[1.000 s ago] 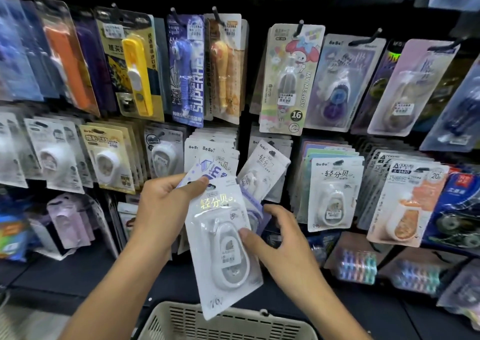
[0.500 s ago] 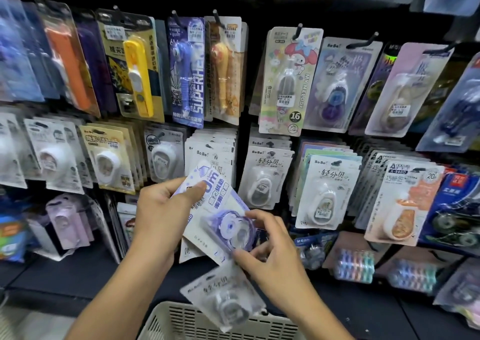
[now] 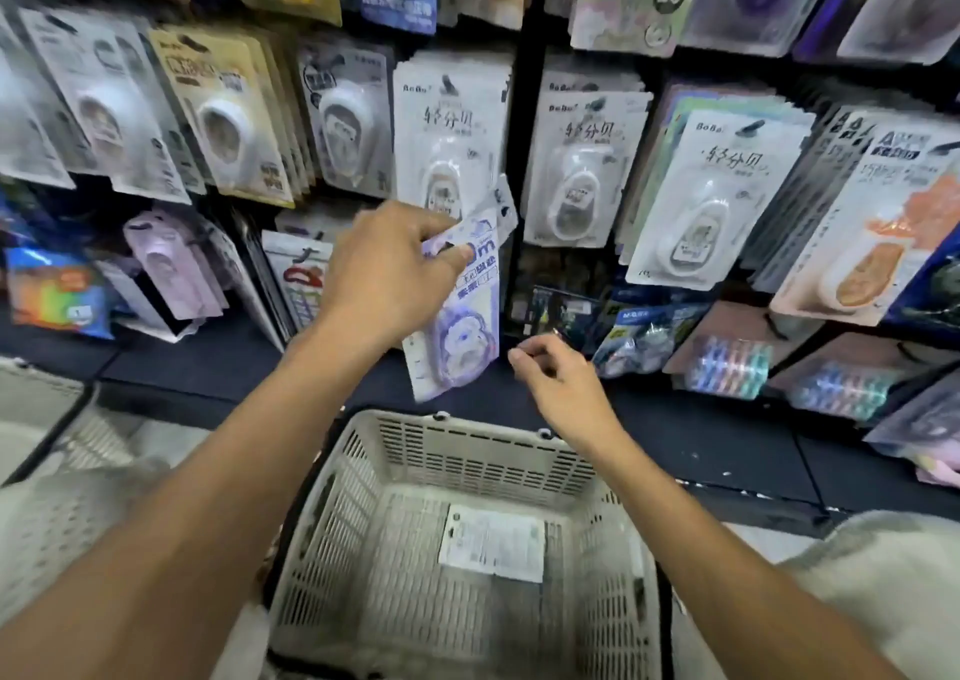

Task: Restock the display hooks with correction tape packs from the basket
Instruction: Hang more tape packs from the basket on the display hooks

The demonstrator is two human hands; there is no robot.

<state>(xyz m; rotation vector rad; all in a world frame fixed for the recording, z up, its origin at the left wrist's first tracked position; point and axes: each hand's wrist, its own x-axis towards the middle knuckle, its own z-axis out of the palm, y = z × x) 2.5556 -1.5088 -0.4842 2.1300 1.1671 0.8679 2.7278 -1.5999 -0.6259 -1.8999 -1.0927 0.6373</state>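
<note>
Now the left hand point(image 3: 387, 274) grips only the purple pack point(image 3: 460, 310); right hand point(image 3: 558, 385), loosely curled, has released the white one.

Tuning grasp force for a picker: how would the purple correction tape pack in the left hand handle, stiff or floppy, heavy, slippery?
The purple pack hangs straight from the left hand, which pinches only its top, so the card is probably fairly stiff. Held that way, it is likely light. Its glossy blister may be slippery; the flat card is the surer spot.
</note>
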